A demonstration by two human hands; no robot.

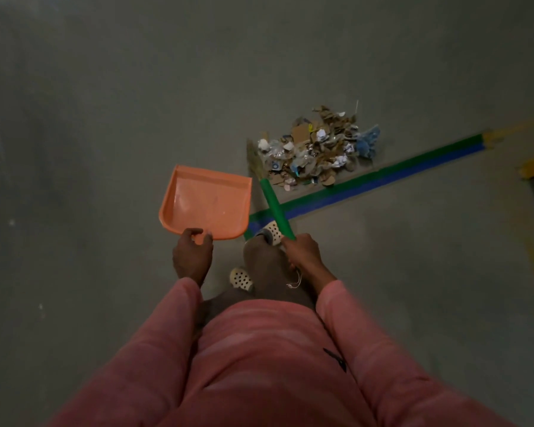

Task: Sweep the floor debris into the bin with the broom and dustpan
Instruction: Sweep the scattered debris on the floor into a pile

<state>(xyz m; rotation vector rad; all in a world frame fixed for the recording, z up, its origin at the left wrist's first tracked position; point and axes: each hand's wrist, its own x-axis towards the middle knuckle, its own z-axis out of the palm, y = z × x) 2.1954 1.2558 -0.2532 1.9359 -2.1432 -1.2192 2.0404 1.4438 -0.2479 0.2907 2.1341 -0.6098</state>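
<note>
Underfoot, the grey floor carries a green-and-blue tape line, and the debris pile of cardboard scraps, paper and plastic sits gathered just beyond it. No bin is in view. The orange dustpan is empty, to the left of the pile and apart from it; whether it rests on the floor I cannot tell. The broom slants forward with its bristles at the pile's left edge. The left hand grips the pan's near rim with curled fingers; the right hand is wrapped round the green handle. To do this well, I would set the pan's lip flat on the floor against the pile, then bring the broom round to the far side and draw short strokes toward it so light scraps don't scatter.
</note>
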